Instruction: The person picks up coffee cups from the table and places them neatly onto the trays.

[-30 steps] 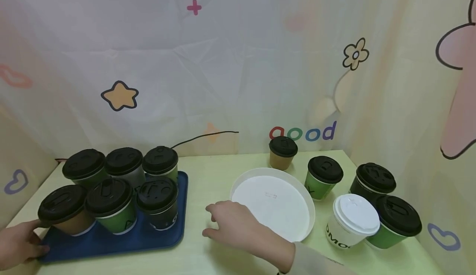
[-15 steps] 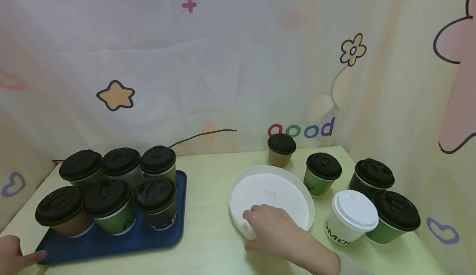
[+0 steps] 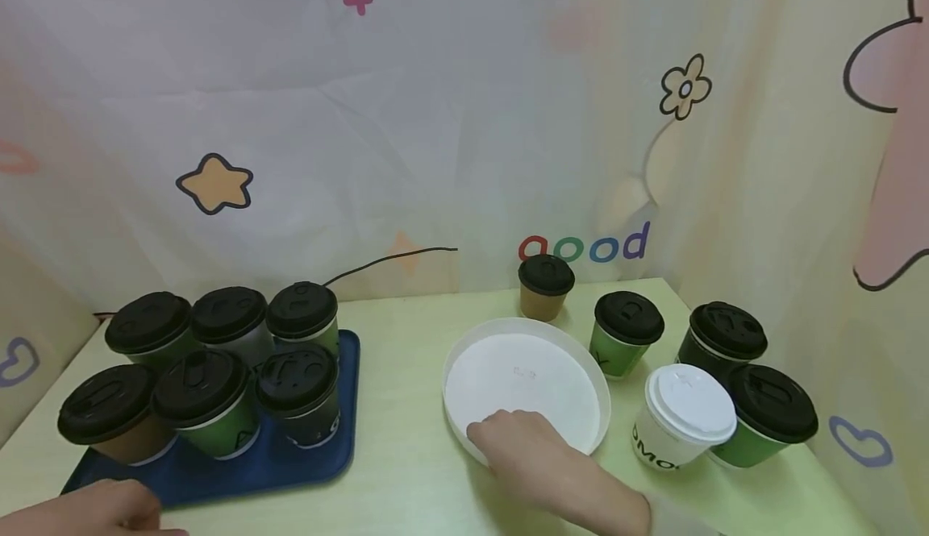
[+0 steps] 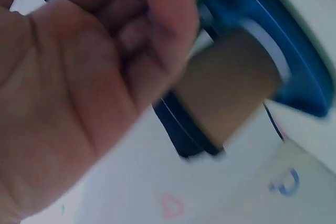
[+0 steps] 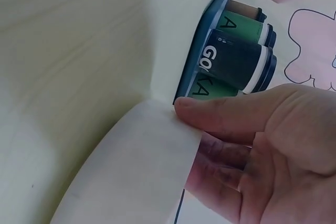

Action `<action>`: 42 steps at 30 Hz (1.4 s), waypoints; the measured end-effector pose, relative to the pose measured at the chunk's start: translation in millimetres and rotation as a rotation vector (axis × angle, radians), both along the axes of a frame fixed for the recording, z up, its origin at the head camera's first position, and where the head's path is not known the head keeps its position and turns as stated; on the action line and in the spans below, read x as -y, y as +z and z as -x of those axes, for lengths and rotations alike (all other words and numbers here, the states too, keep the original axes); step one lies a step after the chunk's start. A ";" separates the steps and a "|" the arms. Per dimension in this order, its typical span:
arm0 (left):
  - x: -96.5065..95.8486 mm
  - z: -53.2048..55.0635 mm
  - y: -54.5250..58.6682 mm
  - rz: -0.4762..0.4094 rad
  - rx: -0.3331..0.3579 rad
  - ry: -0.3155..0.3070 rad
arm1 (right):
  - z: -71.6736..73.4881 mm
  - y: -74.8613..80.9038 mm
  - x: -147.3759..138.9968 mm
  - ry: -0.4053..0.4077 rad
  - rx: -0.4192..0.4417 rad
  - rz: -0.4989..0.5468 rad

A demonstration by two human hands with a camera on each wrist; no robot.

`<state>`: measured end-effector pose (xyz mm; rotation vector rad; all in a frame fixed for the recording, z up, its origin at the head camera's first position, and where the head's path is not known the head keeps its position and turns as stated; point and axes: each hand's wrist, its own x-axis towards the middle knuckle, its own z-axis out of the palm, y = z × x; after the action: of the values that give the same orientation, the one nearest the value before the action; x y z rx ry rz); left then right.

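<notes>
My right hand [image 3: 533, 459] pinches the near left rim of a round white tray [image 3: 526, 383], thumb on the outside and fingers over the edge in the right wrist view. My left hand [image 3: 109, 508] is in front of the near left edge of a blue tray [image 3: 254, 479], fingers loosely bent, with nothing seen in them. Several lidded paper cups stand on the blue tray in two rows. Among them are a brown cup [image 3: 134, 439], a green cup [image 3: 225, 431] and a dark cup [image 3: 312, 423]. The left wrist view is blurred.
Right of the white tray stand a white cup [image 3: 671, 431], a green cup [image 3: 620, 351], a black cup [image 3: 707, 359] and another green cup [image 3: 751, 443]. A small brown cup [image 3: 542, 302] is behind it. A printed curtain [image 3: 435, 133] hangs behind the table [image 3: 399, 407].
My right hand has moved right from the table onto the white tray's rim and gripped it. My left hand has let go of the blue tray's left corner and shifted right.
</notes>
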<state>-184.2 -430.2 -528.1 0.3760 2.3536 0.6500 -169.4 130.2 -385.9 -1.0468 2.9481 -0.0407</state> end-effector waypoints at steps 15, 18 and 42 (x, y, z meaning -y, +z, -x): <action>-201.1 -10.4 104.2 -0.319 -0.154 -0.218 | -2.7 -2.4 13.3 0.027 0.024 0.011; -232.7 -18.7 136.5 -0.297 -0.187 -0.134 | -4.9 -3.3 15.5 0.048 0.022 0.017; -320.4 0.4 122.7 -0.356 -0.428 0.097 | -13.0 -3.8 15.0 0.117 0.129 0.120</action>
<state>-184.6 -109.8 -405.5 0.6100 2.6676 1.1360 -156.4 115.2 -389.7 -1.1805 2.7939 -0.2767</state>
